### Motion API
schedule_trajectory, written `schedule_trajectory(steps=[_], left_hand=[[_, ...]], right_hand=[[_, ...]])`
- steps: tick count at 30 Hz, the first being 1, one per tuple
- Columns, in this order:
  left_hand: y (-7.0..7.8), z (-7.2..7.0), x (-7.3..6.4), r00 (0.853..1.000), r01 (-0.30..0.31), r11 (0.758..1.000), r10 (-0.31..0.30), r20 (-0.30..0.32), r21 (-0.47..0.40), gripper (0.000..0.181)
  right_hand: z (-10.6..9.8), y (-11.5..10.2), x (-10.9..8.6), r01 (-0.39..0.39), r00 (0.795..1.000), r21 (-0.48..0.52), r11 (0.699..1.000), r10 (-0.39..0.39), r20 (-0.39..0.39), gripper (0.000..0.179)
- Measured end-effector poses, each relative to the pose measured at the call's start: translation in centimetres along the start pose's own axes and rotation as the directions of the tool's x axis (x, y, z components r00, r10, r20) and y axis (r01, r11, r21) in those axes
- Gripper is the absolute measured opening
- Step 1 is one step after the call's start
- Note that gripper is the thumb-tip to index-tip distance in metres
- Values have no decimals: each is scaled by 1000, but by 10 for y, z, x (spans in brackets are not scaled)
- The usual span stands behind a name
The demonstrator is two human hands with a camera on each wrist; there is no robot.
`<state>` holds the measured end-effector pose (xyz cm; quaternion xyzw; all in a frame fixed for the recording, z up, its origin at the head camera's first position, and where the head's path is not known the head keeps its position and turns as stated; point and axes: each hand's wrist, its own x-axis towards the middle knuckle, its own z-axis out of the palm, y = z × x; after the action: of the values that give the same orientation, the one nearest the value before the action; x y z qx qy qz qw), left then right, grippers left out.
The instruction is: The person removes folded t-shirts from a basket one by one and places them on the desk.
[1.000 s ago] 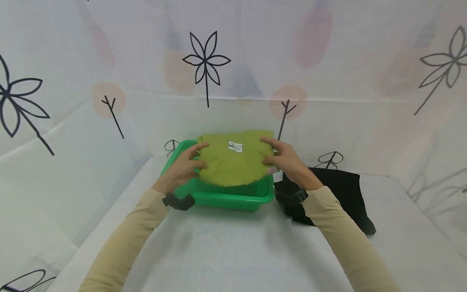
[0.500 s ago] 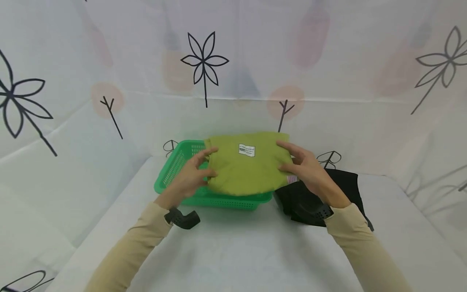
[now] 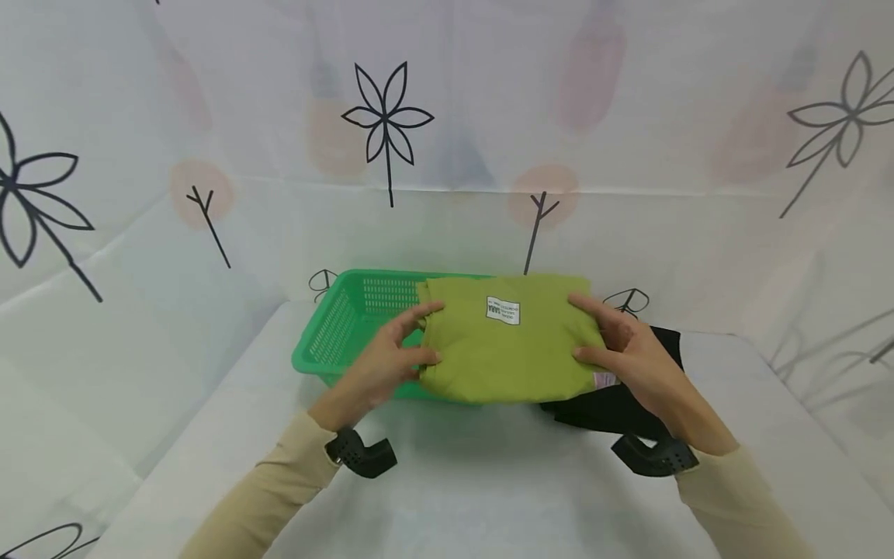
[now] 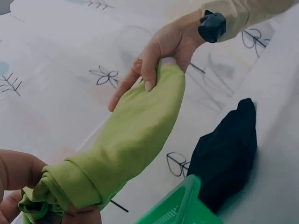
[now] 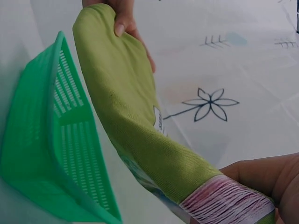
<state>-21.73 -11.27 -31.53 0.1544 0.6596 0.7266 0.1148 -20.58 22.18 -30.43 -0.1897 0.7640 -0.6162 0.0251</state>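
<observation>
A folded lime-green cloth garment [image 3: 506,349] with a small white printed label is held up between both hands, in front of the basket's right part. My left hand [image 3: 387,361] grips its left side, thumb on the near face; in the left wrist view the layers of the garment [image 4: 135,126] bunch at that end. My right hand [image 3: 632,353] pinches the right side. Beside those fingers a pinkish-white striped patch [image 5: 229,200] shows at the garment's edge in the right wrist view.
Behind the garment stands a green perforated plastic basket [image 3: 335,326] on the white-covered table [image 3: 489,497]. To its right lies a folded black cloth [image 3: 601,411], partly hidden by the garment and right hand. A white sheet with flower drawings hangs behind.
Both hands have carried the green garment from over the basket toward me and to the right. More of the basket's inside shows at left, and the black cloth is more covered.
</observation>
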Motion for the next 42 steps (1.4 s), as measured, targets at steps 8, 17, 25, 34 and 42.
schedule_trajectory(steps=[8, 17, 25, 34, 42], left_hand=[[-10, 19, -7, 994, -22, 991, 36, 103, -134, 73], [-21, 42, -15, 994, 1, 975, 24, 110, -221, 75], [-40, 72, -20, 993, 30, 967, 0, 116, -253, 73], [-59, 103, -30, 992, 94, 957, -66, 110, -276, 70], [-89, 123, -37, 976, 145, 942, -87, 198, -303, 72]], right_hand=[[-7, 8, -29, 41, 998, -30, 999, -43, -51, 69], [-15, 10, -59, 1, 996, -27, 1000, -4, -90, 67], [-30, 18, -93, -17, 991, -136, 991, -2, -132, 66], [-42, 46, -130, -146, 977, -364, 920, 76, -200, 67], [-54, 78, -164, -137, 967, -596, 791, -24, -254, 68]])
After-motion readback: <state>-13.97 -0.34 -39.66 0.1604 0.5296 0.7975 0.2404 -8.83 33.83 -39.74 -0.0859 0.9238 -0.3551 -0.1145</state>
